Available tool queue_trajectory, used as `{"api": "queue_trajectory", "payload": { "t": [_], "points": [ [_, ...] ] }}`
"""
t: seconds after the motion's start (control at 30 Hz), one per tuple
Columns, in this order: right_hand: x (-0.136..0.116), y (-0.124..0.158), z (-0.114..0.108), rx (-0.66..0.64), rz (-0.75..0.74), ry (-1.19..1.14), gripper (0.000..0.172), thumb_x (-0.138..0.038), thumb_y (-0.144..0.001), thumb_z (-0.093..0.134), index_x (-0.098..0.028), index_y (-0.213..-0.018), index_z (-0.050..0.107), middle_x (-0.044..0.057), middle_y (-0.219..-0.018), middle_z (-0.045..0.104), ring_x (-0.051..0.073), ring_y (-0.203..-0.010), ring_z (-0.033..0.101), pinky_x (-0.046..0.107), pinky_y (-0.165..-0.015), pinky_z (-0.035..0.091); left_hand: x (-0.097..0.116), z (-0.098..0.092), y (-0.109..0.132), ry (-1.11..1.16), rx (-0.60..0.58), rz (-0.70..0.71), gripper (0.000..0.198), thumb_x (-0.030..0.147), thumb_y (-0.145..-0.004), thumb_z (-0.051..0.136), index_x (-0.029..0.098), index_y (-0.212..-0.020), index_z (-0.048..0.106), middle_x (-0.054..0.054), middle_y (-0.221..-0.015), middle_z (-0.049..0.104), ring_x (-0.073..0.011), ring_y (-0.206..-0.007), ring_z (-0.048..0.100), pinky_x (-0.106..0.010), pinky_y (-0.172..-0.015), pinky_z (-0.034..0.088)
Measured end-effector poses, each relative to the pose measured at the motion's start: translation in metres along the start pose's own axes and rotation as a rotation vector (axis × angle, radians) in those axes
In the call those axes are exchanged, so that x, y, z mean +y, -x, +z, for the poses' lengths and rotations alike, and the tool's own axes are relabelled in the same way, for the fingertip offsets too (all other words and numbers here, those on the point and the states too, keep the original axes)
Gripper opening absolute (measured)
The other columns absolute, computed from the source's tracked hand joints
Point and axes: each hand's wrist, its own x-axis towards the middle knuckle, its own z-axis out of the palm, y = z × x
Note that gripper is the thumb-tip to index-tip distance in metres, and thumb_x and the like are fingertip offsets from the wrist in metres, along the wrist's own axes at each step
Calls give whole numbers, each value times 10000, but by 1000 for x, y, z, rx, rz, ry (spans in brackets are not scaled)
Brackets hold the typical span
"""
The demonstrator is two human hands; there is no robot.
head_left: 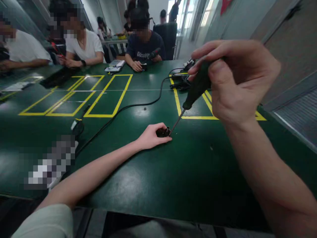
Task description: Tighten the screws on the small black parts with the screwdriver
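Note:
My left hand [151,135] rests on the green table [173,172] with its fingers closed around a small black part [163,132], pinning it to the surface. My right hand [235,79] is raised above and to the right, its fingers wrapped round the dark green handle of a screwdriver [196,87]. The thin metal shaft slants down and left, and its tip meets the black part beside my left thumb.
A black cable [128,107] runs across the table from a dark device [180,82] at the back. Yellow tape boxes [99,96] mark the surface. Several people sit along the far and left edges. A pixelated object lies at the near left.

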Motion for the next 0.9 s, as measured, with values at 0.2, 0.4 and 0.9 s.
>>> {"api": "queue_trajectory", "payload": {
  "t": [0.2, 0.4, 0.9],
  "points": [
    [-1, -2, 0, 7, 8, 26, 114, -263, -973, 678, -277, -1057, 754, -85, -1094, 781, 52, -870, 752, 236, -819, 676, 2, 0, 1, -11, 6, -11, 286, 399, -785, 810, 172, -902, 681, -22, -860, 711, -183, -814, 641, -320, -797, 505],
    [0, -2, 0, 0, -2, 84, 107, -303, -976, 679, -274, -1056, 744, -88, -1101, 778, 44, -854, 755, 218, -818, 686, 2, 0, 1, -3, -6, 0, 269, 385, -810, 792, 167, -931, 690, -42, -898, 738, -191, -835, 668, -332, -810, 522],
    [-3, 0, 0, -14, -3, 92, 115, -256, -985, 655, -281, -1061, 738, -65, -1122, 762, 100, -947, 762, 304, -834, 694, -2, 2, 1, 48, -6, -10, 282, 368, -783, 825, 166, -928, 691, -44, -917, 745, -186, -836, 672, -329, -808, 532]
  ]
}}
